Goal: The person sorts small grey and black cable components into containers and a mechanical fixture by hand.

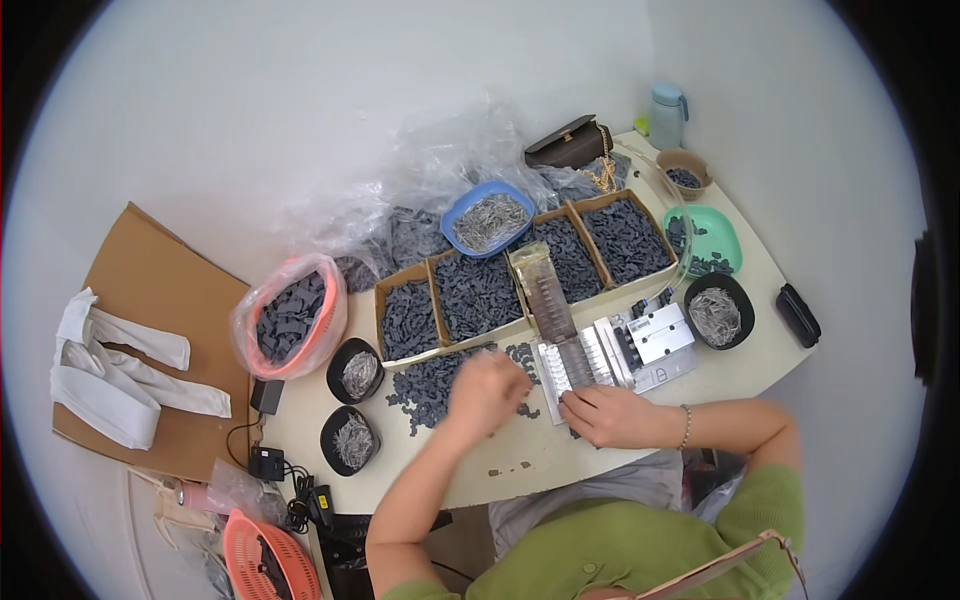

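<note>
My left hand [487, 392] is closed, fingers curled together, just above a loose pile of small dark grey plastic pieces [425, 388]. What its fingertips hold, if anything, is too small to make out. At the near end of a silver metal fixture [590, 360], my right hand [612, 416] rests with bent fingers pressed together on a row of slots. Whatever lies under those fingertips is hidden. A long strip wrapped in clear film and tape [545, 290] runs from the fixture's slots toward the divided cardboard box.
Behind the pile stands a divided cardboard box [528, 322] of grey pieces. A blue tray [458, 240] of metal pins sits on it. Black bowls [372, 440] of pins flank the work area. A green tray [738, 250], a black case [797, 315] and a pink basket [335, 340] stand around.
</note>
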A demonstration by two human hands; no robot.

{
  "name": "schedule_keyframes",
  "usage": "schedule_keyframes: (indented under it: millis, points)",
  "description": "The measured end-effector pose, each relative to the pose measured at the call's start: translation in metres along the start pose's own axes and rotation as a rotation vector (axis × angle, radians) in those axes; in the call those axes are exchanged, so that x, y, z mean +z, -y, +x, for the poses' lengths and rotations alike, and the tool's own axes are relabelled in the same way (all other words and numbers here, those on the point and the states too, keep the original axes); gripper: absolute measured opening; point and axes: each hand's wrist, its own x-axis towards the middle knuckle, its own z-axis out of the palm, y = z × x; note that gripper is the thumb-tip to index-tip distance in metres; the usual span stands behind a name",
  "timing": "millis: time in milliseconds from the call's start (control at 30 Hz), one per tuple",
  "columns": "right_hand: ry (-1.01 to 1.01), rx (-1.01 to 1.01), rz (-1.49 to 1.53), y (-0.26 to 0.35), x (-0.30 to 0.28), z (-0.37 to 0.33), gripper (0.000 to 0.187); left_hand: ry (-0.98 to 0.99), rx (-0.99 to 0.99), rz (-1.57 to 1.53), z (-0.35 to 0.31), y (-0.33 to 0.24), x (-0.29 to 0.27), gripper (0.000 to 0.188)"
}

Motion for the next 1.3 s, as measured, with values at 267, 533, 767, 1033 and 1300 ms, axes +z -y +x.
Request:
schedule_keyframes:
  millis: [267,533,767,1033,1300]
  points:
    - [0.110,-0.042,-0.159,0.013,-0.011,0.008,0.031,-0.138,-0.001,0.310,0.054,0.084,-0.006,0.010]
    - [0.074,0.475,-0.094,-0.137,0.004,0.027,0.013,-0.142,-0.251,-0.186,0.052,0.052,-0.017,0.010]
    - [0.264,0.474,-0.362,-0.155,0.034,0.052,0.007,0.069,-0.186,-0.414,-0.002,-0.015,0.035,0.014]
    - [-0.098,0.551,0.042,-0.126,-0.004,0.048,0.010,-0.164,0.004,-0.086,-0.024,-0.027,0.059,0.018]
    - [-0.009,0.312,0.291,-0.042,0.013,0.012,0.013,-0.146,0.039,-0.045,-0.027,-0.037,0.042,0.024]
